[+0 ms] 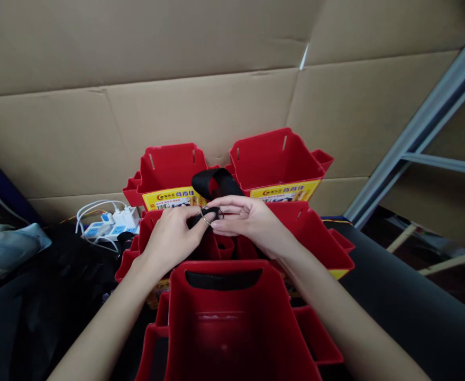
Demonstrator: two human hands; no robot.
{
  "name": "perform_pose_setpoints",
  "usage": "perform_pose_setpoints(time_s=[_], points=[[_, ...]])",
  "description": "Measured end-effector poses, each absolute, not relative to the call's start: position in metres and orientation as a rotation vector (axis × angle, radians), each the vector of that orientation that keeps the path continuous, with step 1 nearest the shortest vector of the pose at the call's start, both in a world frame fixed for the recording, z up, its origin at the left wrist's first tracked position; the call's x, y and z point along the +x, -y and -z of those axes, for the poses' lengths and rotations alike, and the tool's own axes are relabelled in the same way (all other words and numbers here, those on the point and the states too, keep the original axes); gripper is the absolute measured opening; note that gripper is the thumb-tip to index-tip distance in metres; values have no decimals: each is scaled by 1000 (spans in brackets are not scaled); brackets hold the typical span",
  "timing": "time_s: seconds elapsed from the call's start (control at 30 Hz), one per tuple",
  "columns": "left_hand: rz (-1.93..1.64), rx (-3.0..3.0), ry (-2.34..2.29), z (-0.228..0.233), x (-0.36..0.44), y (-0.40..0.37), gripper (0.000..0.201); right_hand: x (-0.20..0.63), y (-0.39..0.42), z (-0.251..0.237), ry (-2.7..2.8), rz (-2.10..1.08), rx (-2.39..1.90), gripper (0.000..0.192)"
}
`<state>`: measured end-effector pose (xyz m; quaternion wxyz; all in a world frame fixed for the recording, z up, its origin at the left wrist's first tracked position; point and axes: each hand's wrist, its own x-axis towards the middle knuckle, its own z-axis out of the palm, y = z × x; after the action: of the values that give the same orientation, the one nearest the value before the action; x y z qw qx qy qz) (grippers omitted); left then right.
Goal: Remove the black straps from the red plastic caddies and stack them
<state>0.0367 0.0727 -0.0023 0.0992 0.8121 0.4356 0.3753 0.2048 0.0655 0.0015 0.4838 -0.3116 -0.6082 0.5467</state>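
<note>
Above the nearest red plastic basket (224, 317), both of my hands meet at a black strap (218, 182) with thin metal rings (205, 218) at its end. My left hand (172, 235) is closed, pinching the strap end and a ring between thumb and forefinger. From the other side my right hand (252, 219) has its fingers closed on the same ringed end. The wide part of the strap loops up behind my fingers. A black band threads through the slot in the front basket's back wall. My fingers partly hide how the strap passes through the rings.
More red baskets (274, 156) with yellow labels stand behind, against a cardboard wall (200, 116). A power strip (117, 227) with white plugs and cables lies at left, near black cloth and a plastic bag (8, 246). A metal frame (422, 132) rises at right.
</note>
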Motion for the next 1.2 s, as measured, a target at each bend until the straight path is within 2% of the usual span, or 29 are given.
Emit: perform_pose_setpoints(time_s=[0.1, 0.3, 0.6, 0.77, 0.93, 1.2], points=[[-1164, 2373, -1349, 2, 38, -71, 45, 202, -65, -2, 1493, -1313, -802, 33], [-1096, 2279, -1159, -1, 34, -73, 45, 200, -60, -6, 1461, -1254, -835, 24], [-1171, 2443, -1191, 2, 38, -70, 34, 197, -58, -6, 1571, -933, -923, 25], [-1008, 2313, -1016, 0, 36, -73, 31, 204, -61, -5, 1691, -771, -958, 18], [-1027, 2192, -939, -4, 33, -75, 31, 204, -59, -5, 1785, -708, -882, 17], [-971, 2209, -895, -5, 27, -78, 19, 205, -60, -5, 1784, -589, -908, 12]])
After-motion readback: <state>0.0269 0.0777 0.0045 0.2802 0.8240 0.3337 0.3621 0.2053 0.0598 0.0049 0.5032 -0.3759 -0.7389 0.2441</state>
